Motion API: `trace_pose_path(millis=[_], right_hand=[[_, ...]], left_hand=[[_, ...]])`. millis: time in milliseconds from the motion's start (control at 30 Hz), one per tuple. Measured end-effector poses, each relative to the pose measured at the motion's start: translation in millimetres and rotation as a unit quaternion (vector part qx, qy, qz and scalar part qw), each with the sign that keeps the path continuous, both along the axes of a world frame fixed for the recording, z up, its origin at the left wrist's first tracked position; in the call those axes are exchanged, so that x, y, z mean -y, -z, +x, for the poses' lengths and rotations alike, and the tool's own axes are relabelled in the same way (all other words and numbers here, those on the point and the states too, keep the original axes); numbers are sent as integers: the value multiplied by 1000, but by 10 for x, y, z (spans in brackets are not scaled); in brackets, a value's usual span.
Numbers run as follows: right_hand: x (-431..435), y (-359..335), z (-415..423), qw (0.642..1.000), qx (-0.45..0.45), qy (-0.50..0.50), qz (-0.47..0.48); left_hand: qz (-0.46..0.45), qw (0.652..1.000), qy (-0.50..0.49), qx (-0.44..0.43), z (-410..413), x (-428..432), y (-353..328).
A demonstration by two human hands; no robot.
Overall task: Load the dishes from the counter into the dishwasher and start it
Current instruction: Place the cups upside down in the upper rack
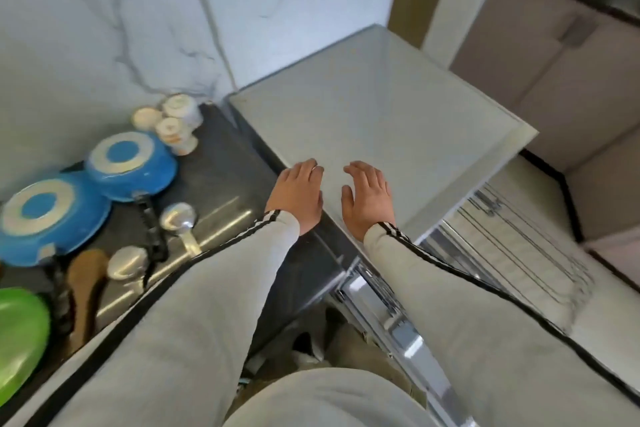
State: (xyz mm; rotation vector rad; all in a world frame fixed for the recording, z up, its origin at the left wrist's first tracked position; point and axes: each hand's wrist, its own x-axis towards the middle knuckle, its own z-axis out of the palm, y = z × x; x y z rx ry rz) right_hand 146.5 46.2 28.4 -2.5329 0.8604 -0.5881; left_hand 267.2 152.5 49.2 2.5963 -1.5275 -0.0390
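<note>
Fingers: The fingers (308, 170) of both hands were straight and a little spread. They held nothing.
Left hand: The left hand (298, 199) lay palm down at the left edge of the white panel (381, 107).
Right hand: The right hand (369, 201) lay palm down just beside it, further onto the panel. I could not tell if the hands pressed on the panel or only hung just over it.
White panel: It was big, flat and smooth. I think it was the dishwasher's door, part way open.
Rack: A wire rack (512, 246) showed under the panel's right edge, down and to the right of the hands. No dish could be seen in it.
Dishes: They all sat on the dark worktop (221, 177), to the left of the hands.
Nearest dishes: The small blue pan (128, 166) lay upside down. A metal ladle (178, 217) lay near it, closer to the person.
Long way: The pan's black handle (150, 229) ran from the pan back toward the person.
Further left: There was a big blue pan (45, 218), also upside down, then a wooden spoon (86, 274) and a green bowl (20, 340) at the edge of the view.
At the back: A few small cups (176, 125) stood by the marble wall (104, 28).
Which hand: The left hand was nearer the dishes. The right hand was nearer the rack.
Next move: I think the door had to go all the way down first. Then the left hand could reach left for the small pan.
</note>
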Motion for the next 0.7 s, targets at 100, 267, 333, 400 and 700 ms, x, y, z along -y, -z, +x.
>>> trace_pose_path(millis=[100,267,333,400,700], right_hand=[[-172,-63,668,996,-25,-88,-5],[-388,-89,1602,976,-29,-214,-3],[-394,-75,1918,967,-32,-254,-5],[-353,-68,2215,959,-45,-280,-14],[-315,-93,3337,908,-181,-366,-91]], left_hand=[[0,995,-96,1,478,-408,-81],[16,972,-234,11,1132,-951,-107],[19,961,-276,14,1351,-1048,-92],[33,950,-311,17,1555,-1048,-81],[102,923,-368,43,2214,-919,-24]])
